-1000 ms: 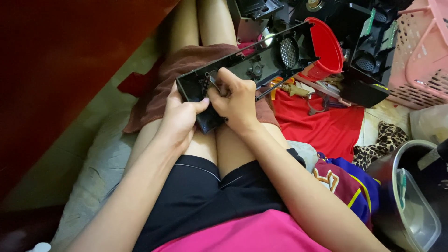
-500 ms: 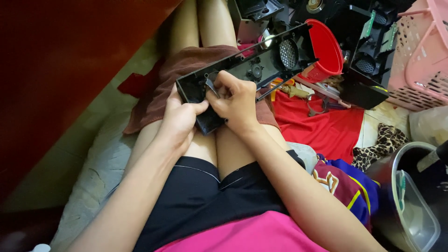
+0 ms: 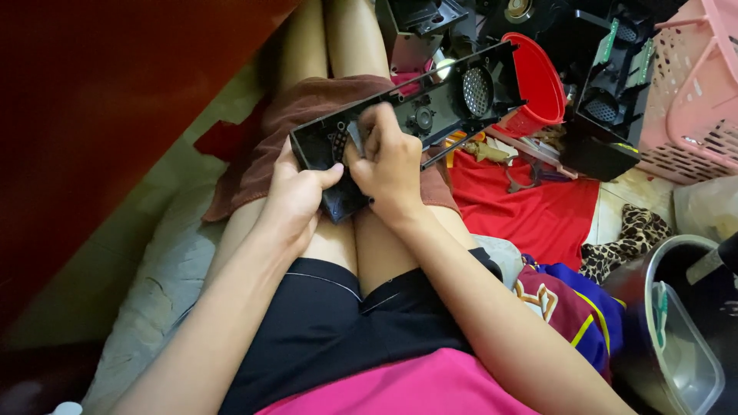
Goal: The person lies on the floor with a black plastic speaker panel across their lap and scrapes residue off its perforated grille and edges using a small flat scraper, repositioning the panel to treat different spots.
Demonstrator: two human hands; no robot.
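You have a long black plastic panel across your lap, both hands at its left end.

Your left hand (image 3: 296, 196) wraps the near-left corner of the black panel (image 3: 430, 104), fingers closed under its edge; your right hand (image 3: 388, 157) curls over the top face, fingertips pinched on something too small to tell. The panel looks light, stiff, thin and probably brittle around the round mesh grille (image 3: 477, 91): hold the solid rim, not the openings.

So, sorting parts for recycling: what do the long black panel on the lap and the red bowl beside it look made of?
Black panel: apparently moulded plastic, slightly glossy, with ribs and a round perforated grille, perhaps metal. Red bowl: probably plastic, smooth, thin-walled, uniformly red.
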